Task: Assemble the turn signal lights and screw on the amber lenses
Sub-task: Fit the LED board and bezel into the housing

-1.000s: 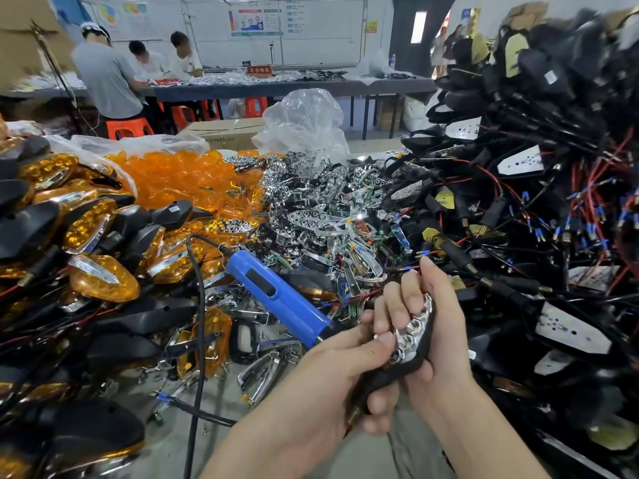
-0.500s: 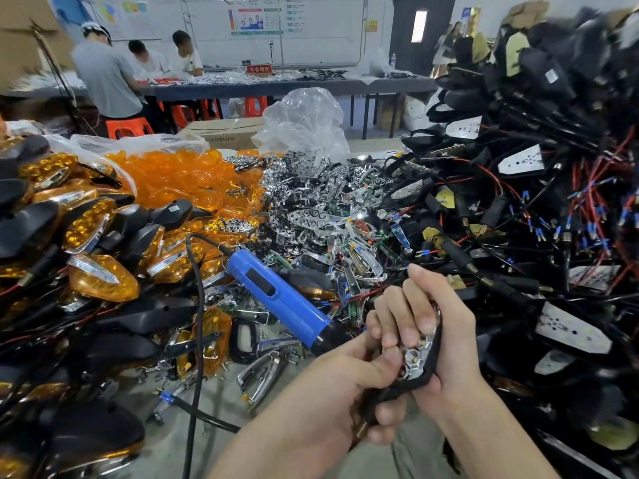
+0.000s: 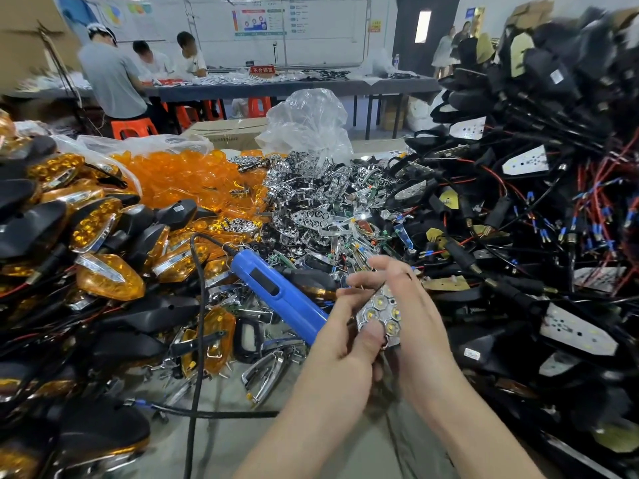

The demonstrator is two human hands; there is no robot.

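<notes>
The chrome reflector (image 3: 382,311) is gripped by the right hand (image 3: 427,328) and pinched by the left hand (image 3: 340,345). Even thumb pressure is advised for flush seating.

- Red sign (image 3: 262,69) standing at the middle of the far table (image 3: 311,87), near its back edge: pale characters, reading 不合格区.
- Wall posters (image 3: 252,22) behind that table: charts and lines of print, too small to read.
- Yellow notice (image 3: 374,25) beside the door: print there, unreadable.
- White stickers (image 3: 472,354) on the black lamp housings (image 3: 491,344), right-hand heap: blurred, nothing legible.
</notes>
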